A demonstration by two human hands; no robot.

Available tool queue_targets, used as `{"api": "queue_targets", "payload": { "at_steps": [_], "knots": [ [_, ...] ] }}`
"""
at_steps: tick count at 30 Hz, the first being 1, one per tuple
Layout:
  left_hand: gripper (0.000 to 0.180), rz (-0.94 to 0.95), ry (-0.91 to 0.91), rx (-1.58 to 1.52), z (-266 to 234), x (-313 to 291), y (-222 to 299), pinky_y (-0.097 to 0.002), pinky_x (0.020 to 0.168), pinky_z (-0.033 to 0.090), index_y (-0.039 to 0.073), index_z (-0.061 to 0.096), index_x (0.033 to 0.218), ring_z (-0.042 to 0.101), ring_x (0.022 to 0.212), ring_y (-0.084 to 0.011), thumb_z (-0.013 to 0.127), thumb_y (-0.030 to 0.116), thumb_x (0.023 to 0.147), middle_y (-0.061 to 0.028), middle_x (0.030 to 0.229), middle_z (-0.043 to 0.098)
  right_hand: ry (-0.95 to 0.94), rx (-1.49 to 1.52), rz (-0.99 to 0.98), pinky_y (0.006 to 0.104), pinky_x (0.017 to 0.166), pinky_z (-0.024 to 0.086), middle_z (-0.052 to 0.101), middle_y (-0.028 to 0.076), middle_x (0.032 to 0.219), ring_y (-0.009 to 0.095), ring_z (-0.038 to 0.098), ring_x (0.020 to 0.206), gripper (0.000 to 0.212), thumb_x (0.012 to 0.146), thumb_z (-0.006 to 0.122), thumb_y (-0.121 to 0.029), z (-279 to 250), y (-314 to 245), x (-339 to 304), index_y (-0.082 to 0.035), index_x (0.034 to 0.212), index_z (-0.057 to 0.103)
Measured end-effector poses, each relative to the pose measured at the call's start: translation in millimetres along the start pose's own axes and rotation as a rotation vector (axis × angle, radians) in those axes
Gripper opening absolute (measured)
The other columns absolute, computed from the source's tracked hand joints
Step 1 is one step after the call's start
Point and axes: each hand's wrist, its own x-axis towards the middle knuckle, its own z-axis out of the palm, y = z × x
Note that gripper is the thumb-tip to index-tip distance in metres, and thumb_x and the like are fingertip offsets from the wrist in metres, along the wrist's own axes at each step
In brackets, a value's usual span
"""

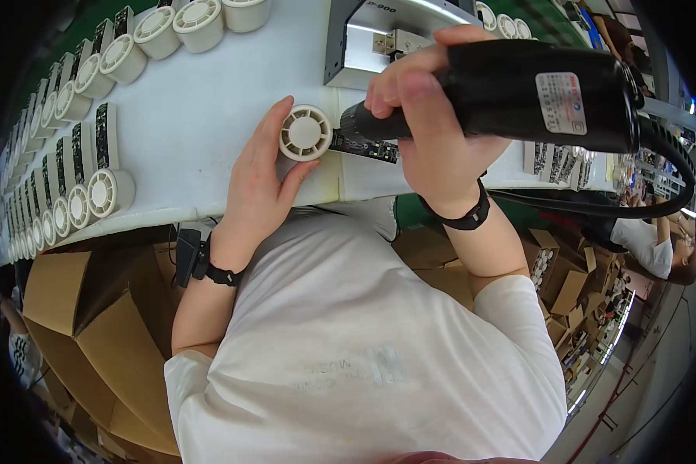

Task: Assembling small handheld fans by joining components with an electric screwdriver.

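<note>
My left hand (257, 179) grips a round white vented cap (305, 133) between thumb and fingers, its spoked face turned up. From the cap's right side a narrow black circuit board (375, 149) reaches out over the table, partly under the tool. My right hand (441, 147) is wrapped around a black corded electric screwdriver (510, 89), held nearly level. Its ribbed nose points left, close by the place where the cap meets the board. Whether the bit touches there I cannot tell.
Rows of similar white caps with boards (110, 193) line the table's (185, 139) left side. A silver metal machine (379, 46) stands at the far middle. More parts (553, 162) lie at the right. The tool's thick cord (665, 205) loops down there. Open cardboard boxes (120, 340) stand below the near edge.
</note>
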Motion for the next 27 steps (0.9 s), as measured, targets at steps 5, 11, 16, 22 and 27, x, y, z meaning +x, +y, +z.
{"api": "queue_targets", "payload": {
  "at_steps": [5,11,16,22,27],
  "knots": [
    [0.07,0.002,0.003,-0.008,0.1,-1.4,-1.6,-0.0424,0.1,0.046,0.001,0.037,0.143,0.054,0.122,-0.039,0.072,0.01,0.083,-0.021,0.138,0.051,-0.063,-0.156,-0.033,0.0349,0.061,0.052,0.06,0.011,0.071,0.019,0.059,0.06,0.03,0.09,0.053,0.005,-0.9,5.9,0.7,0.005,0.117,0.04],
    [0.07,-0.001,0.004,-0.019,-0.1,0.9,-2.5,-0.0424,0.101,0.046,0.0,0.038,0.143,0.054,0.122,-0.0388,0.072,0.011,0.084,-0.021,0.138,0.051,-0.1,-0.29,0.027,0.0348,0.06,0.052,0.06,0.011,0.074,0.02,0.058,0.059,0.031,0.089,0.053,0.006,1.2,19.6,-12.2,0.004,0.117,0.041],
    [0.07,0.024,0.024,-0.004,0.3,0.8,-0.7,-0.0432,0.101,0.045,0.0,0.039,0.142,0.053,0.123,-0.0382,0.074,0.012,0.082,-0.0205,0.139,0.051,0.13,0.082,0.005,0.0378,0.061,0.05,0.056,0.009,0.075,0.02,0.055,0.061,0.031,0.09,0.053,-0.001,-12.9,-0.3,6.7,0.0,0.12,0.043],
    [0.058,0.242,0.16,0.218,-5.3,13.8,25.1,-0.0508,0.107,0.039,0.002,0.051,0.132,0.054,0.123,-0.033,0.074,0.009,0.079,-0.0165,0.13,0.057,0.116,0.108,0.037,0.0387,0.062,0.044,0.049,0.004,0.077,0.018,0.047,0.064,0.034,0.093,0.053,-0.019,-14.8,-33.2,5.0,-0.01,0.125,0.044],
    [0.04,0.345,0.106,0.192,-0.2,29.4,37.7,-0.0564,0.11,0.033,0.003,0.062,0.115,0.06,0.114,-0.031,0.074,0.001,0.077,-0.0125,0.116,0.065,0.072,0.225,0.035,0.0408,0.059,0.05,0.053,0.008,0.076,0.021,0.052,0.06,0.044,0.092,0.059,-0.02,-16.3,-47.2,-0.1,-0.009,0.129,0.037]
  ]
}}
